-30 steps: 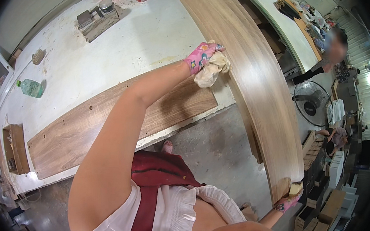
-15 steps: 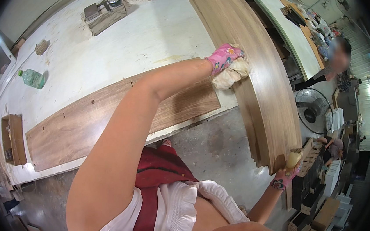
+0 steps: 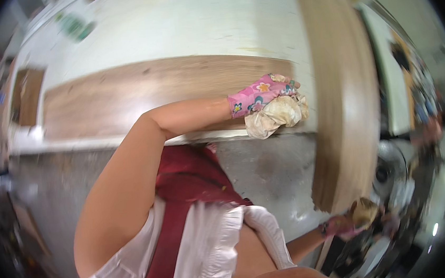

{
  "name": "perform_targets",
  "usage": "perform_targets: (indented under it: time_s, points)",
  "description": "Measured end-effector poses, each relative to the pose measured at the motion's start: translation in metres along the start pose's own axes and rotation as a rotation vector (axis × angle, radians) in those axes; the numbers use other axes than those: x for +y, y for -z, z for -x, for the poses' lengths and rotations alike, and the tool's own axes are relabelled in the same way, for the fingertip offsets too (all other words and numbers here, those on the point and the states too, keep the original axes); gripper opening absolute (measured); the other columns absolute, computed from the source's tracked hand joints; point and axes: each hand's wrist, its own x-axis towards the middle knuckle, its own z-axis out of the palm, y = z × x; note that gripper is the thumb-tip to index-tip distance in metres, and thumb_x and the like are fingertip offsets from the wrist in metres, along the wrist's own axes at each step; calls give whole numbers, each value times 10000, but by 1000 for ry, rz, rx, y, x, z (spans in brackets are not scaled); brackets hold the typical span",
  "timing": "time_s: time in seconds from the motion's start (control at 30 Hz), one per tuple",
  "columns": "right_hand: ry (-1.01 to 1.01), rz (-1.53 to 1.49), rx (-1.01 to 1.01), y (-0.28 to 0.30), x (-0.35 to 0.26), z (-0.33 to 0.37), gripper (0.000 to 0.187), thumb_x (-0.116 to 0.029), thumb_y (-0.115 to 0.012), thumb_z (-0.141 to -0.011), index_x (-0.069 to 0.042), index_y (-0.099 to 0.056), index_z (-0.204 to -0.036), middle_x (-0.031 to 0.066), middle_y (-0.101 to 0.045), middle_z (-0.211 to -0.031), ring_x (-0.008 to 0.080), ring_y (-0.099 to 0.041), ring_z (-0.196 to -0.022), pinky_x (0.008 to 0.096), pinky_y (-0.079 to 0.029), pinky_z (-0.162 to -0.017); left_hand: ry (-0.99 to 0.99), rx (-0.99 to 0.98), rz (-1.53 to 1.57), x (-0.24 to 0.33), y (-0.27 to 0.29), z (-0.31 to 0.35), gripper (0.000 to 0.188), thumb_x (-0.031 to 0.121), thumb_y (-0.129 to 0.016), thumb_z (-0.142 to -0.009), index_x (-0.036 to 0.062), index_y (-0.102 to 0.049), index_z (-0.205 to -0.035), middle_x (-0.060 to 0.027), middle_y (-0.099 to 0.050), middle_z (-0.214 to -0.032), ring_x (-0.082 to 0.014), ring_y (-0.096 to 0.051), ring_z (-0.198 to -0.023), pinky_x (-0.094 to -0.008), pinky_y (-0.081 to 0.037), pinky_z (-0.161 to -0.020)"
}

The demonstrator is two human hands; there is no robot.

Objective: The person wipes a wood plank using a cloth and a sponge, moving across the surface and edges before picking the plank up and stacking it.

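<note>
My left hand [image 3: 264, 97], in a pink flowered glove, is closed on a crumpled cream rag [image 3: 278, 117]. It hangs by the right end of a flat brown wood-grain board [image 3: 138, 88], just left of a stack of long boards [image 3: 343, 91]. At the lower right, past the near end of the stack, my right hand [image 3: 344, 226], also gloved in pink, holds a yellowish object [image 3: 364, 213]. Motion blur hides what kind of thing this is.
The boards lie on a white worktable [image 3: 171, 32], the stack overhanging its front edge. A green plastic bottle [image 3: 76, 28] and a brown open box [image 3: 29, 97] are at the left. Beyond the stack stand a fan [image 3: 389, 167] and another person [image 3: 431, 130].
My left hand has come off the stack with the rag, moving nearer and slightly left. My right hand has moved slightly nearer and away from the stack's end. The view has turned.
</note>
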Motion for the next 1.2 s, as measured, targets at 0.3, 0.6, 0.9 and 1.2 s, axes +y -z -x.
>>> perform_targets:
  time_s: [0.3, 0.6, 0.9, 1.2]
  points:
    - [-2, 589, -1120, -56, 90, -106, 466, -254, -620, -903, -26, -481, -1284, 135, -571, -1207, 263, -559, -1092, 390, -491, -899, -368, 684, -1065, 13, 32, 67, 347, 134, -634, -874, 46, -582, -1206, -82, -607, -1186, -190, -611, -1029, -286, -511, -890]
    - [-682, -188, -1718, -310, -86, 21, 670, -262, -755, -770, -6, -456, -1313, 130, -573, -1161, 206, -591, -1032, 338, -534, -821, -308, 740, -1515, 23, -30, 81, 750, 513, -754, -707, 106, -511, -1288, -71, -517, -1315, -241, -487, -1227, -437, -326, -1101]
    - [867, -193, -2349, -375, -164, 370, 340, -320, -601, -823, -156, -551, -1116, 180, -620, -954, 328, -651, -808, 400, -552, -697, -424, 555, -1128, -61, 11, 52, 421, 405, -434, -928, 261, -513, -1315, -27, -420, -1424, -207, -316, -1356, -476, -128, -1154]
    - [1265, -186, -2418, -390, -171, 442, 284, -218, -573, -835, -135, -544, -1105, 155, -582, -993, 298, -634, -834, 405, -540, -698, -174, 601, -1111, -20, 10, 57, 376, 246, -471, -908, 218, -519, -1279, -23, -463, -1360, -194, -431, -1252, -418, -280, -1087]
